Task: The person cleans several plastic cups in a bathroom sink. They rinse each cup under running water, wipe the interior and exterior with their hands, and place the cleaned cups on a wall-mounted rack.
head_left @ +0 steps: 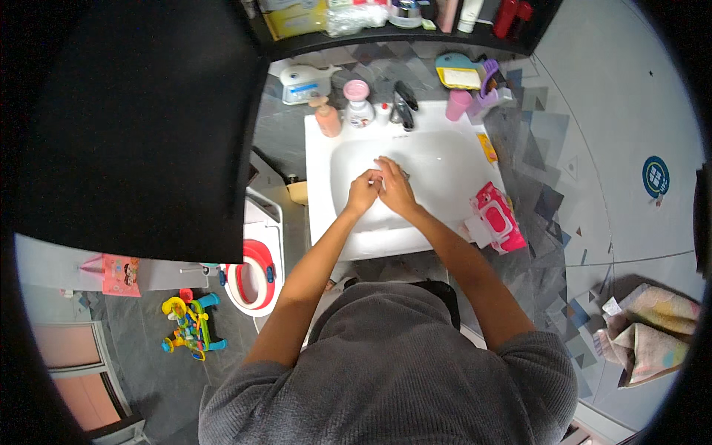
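Over the white sink [445, 182] my two hands meet, touching each other above the basin. My left hand [363, 193] has its fingers bent in against the right one, and what lies inside them is hidden. My right hand [398, 193] has its fingers stretched forward and slightly bent, with no object visible in it. Behind them, at the sink's far edge, stands a dark faucet [403, 107]. Left of the faucet are a pink-topped white pump bottle [360, 107] and a peach pump bottle [326, 119].
A pink pack of wipes [497, 216] lies on the sink's right edge, with a pink cup [458, 104] farther back. A dark cabinet door [141, 133] hangs open at left. Beside the sink is a toilet with a red-and-white child seat [254, 274].
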{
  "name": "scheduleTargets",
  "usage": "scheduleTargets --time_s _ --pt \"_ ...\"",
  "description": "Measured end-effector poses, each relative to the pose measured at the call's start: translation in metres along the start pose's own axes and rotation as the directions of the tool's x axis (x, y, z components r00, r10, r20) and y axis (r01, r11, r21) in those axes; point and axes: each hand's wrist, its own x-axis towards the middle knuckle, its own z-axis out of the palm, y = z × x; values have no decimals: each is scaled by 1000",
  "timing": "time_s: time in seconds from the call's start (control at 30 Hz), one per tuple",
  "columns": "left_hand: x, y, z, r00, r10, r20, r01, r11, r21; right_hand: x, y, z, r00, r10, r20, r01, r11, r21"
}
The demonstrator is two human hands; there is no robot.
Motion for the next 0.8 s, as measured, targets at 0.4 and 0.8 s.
scheduleTargets --time_s 0.4,0.8 --pt "61 16 89 990 85 113 -95 992 85 49 121 -90 991 57 -120 -84 967 -240" --pt "112 38 117 984 42 173 -66 989 133 104 186 -118 905 370 -211 -426 788 -445"
